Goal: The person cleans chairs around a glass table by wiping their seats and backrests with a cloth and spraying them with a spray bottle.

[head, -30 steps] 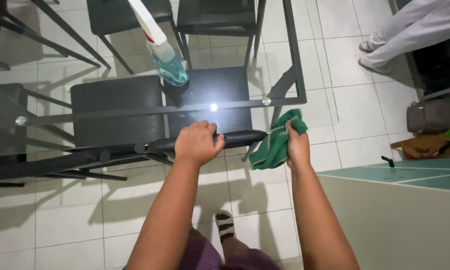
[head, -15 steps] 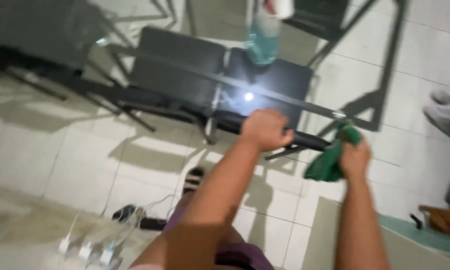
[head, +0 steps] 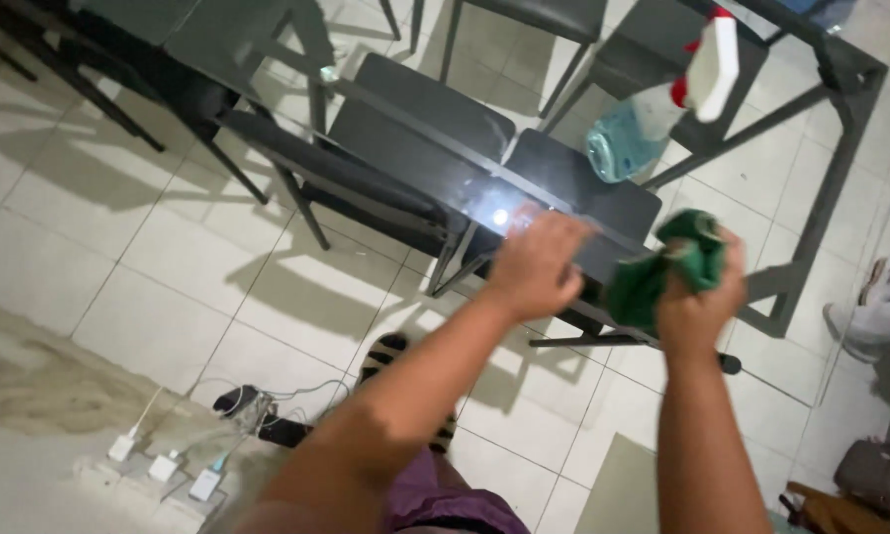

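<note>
Two bare hands are seen over the edge of a glass-topped table (head: 366, 94), as the view has swung left since a second ago, when the table edge ran level across the frame; it now runs on a slant, and a cluster of chargers and cables (head: 183, 455) on the tiled floor (head: 118, 267) has come into sight at lower left. The left hand (head: 532, 265) is laid on the near table edge with fingers curled over it, much as it was gripped half a second ago. The green cloth (head: 667, 269) is bunched tight in the right hand (head: 697, 292), which is now held slightly off the table rim rather than pressed along it, so the wiping appears paused or between strokes. A spray bottle (head: 653, 114) with pale blue liquid and a white-and-red head is stood on the glass beyond both hands, untouched. Dark chairs (head: 415, 129) are seen through the glass beneath. At the right edge, part of another person's light trousers and shoe (head: 875, 311) is visible, well apart from the work.
</note>
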